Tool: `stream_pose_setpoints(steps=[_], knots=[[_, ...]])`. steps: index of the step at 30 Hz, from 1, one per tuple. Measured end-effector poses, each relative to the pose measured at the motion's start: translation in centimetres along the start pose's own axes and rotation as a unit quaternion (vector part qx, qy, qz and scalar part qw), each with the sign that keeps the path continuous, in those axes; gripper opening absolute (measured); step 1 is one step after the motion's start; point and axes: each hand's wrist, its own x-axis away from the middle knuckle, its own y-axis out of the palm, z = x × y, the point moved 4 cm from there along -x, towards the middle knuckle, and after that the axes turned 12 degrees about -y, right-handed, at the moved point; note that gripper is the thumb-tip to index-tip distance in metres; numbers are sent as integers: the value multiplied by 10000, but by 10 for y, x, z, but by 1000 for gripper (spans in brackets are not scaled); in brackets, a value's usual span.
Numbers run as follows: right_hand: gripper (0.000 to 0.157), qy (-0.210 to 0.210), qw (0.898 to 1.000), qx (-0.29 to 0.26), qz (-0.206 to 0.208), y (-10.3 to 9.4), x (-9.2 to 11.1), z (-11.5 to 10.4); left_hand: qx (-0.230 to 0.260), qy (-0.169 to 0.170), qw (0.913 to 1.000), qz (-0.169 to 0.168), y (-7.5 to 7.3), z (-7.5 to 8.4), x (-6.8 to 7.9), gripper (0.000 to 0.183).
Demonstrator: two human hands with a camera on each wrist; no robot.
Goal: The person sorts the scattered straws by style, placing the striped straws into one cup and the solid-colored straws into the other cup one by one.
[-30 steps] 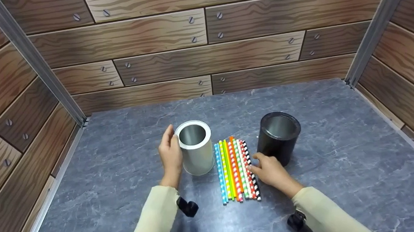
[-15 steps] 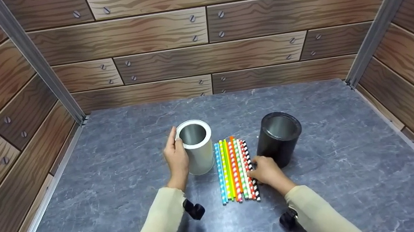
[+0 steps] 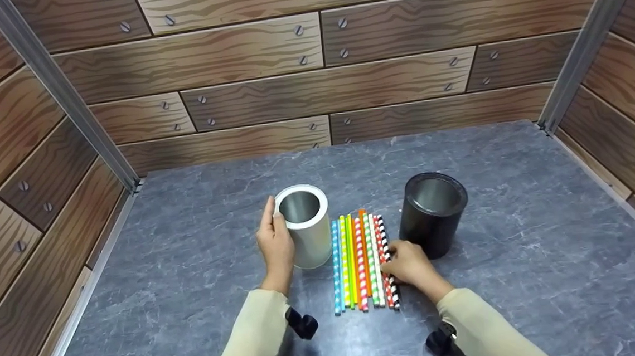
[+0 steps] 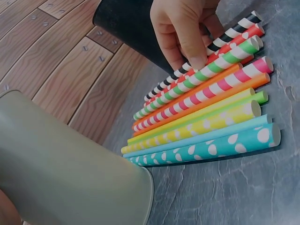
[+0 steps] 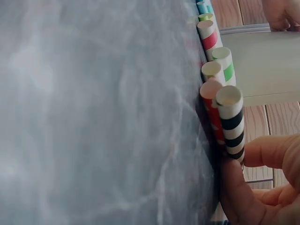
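My left hand (image 3: 276, 248) lies along the left side of a white can (image 3: 312, 242), fingers straight and touching its wall near the rim. The upright can has an open top. Right of it, a flat row of colourful paper straws (image 3: 362, 278) lies on the table. My right hand (image 3: 410, 263) pinches at the row's right edge, its thumb and fingers about the black-and-white striped straw (image 5: 230, 119) and the red dotted straw (image 5: 211, 91). A black can (image 3: 432, 220) stands upright behind that hand, partly hidden by it. In the left wrist view the thumb covers part of the straws.
The grey marbled table (image 3: 187, 237) is enclosed by wood-print walls (image 3: 259, 59) at the back and both sides. Metal posts (image 3: 60, 95) mark the corners. Black wrist cameras (image 3: 303, 323) sit on both sleeves.
The right hand has closed in on the straws at the right edge; the row has spread slightly. The left hand has shifted right, up against the white can. The view has moved a little.
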Motion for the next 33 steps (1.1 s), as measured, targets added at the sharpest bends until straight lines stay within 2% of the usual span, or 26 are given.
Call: stream_pose_setpoints(steps=[5,9,15,19,24,28,33], knots=[[36,168,9987,-468,124,-1,1,1,-110,35,9999,57,1,-2,-1,41],[43,174,9977,-616,220,-5,-1,-4,-100,20,9999,120,1,-3,0,41],[46,139,9923,-1174,375,-14,-9,-19,-230,141,9990,354,-1,-3,-1,40],[44,160,9860,-1575,525,-21,-13,-31,-199,198,9990,353,-1,-1,-1,40],[41,-34,9809,-1800,733,-30,-20,-49,-158,244,9990,330,0,1,-1,40],[41,-270,9705,-2236,854,-39,-27,-67,-112,309,9989,328,0,0,-1,39],[42,-706,9518,-2810,1011,-51,-35,-93,-35,238,9991,342,1,-1,0,40]])
